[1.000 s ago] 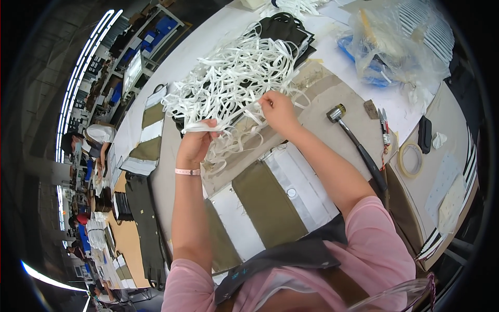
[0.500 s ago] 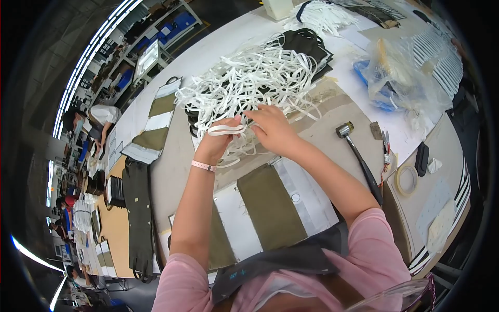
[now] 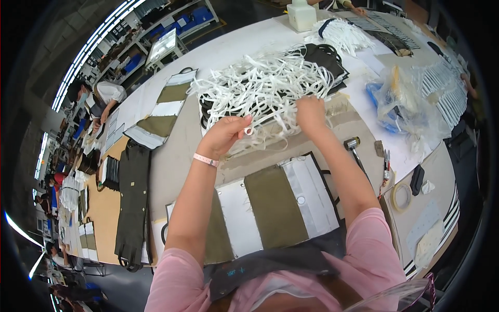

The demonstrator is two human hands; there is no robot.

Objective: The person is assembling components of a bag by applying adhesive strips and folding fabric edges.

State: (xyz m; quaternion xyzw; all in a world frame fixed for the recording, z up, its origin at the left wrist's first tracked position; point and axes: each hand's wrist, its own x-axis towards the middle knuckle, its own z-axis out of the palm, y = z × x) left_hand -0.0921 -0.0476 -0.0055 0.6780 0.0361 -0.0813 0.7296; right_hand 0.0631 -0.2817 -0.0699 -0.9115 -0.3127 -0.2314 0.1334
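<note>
My left hand (image 3: 226, 136) pinches one end of a narrow white strap (image 3: 249, 131) between thumb and fingers, its end curled over in a small loop. The strap appears to run towards my right hand (image 3: 312, 115), whose fingers are closed at the front edge of a tangled heap of white straps (image 3: 254, 78). Whether those fingers grip the same strap is hard to see. Dark fabric pieces (image 3: 325, 60) show under and behind the heap. Close to my body lies a flat panel with olive (image 3: 273, 208) and white bands, a dark handle at its right edge.
To the right lie a hammer (image 3: 352, 143), snips (image 3: 386, 164), a tape roll (image 3: 401, 197) and a clear plastic bag (image 3: 397, 106). At left are another olive-and-white panel (image 3: 158, 126) and a long dark fabric piece (image 3: 132, 203). A person (image 3: 106, 99) works beyond; a white bottle (image 3: 301, 16) stands far back.
My hands, close together before, have parted: the right has moved rightward and the left a little rightward. The strap looped over my left hand is now pinched by one end.
</note>
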